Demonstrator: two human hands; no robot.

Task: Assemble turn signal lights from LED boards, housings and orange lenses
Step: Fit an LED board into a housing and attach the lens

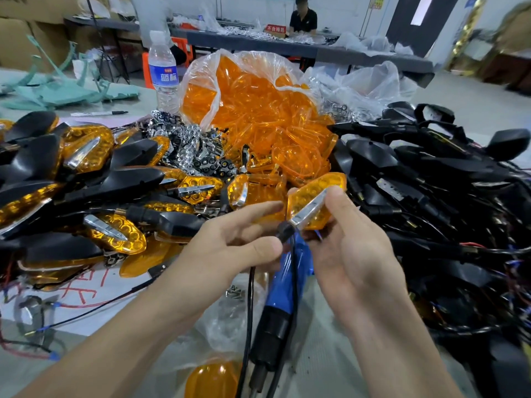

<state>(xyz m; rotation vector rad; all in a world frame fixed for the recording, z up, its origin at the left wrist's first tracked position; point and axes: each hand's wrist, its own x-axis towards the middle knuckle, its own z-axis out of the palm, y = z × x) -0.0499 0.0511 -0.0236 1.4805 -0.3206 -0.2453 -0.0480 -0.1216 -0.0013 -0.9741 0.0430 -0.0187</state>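
We log glossy orange plastic lenses (pixel 301 156), matt black plastic housings (pixel 370 159), shiny chrome-look reflectors (pixel 186 142), and 1 clear crinkly plastic bag (pixel 201 67).

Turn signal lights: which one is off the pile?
The light at centre, held by the left hand and right hand; the others lie in the pile at left.

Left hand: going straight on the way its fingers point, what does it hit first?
The turn signal light in the right hand's grip; the left hand's fingertips look nearly at its black stem, though depth is unclear.
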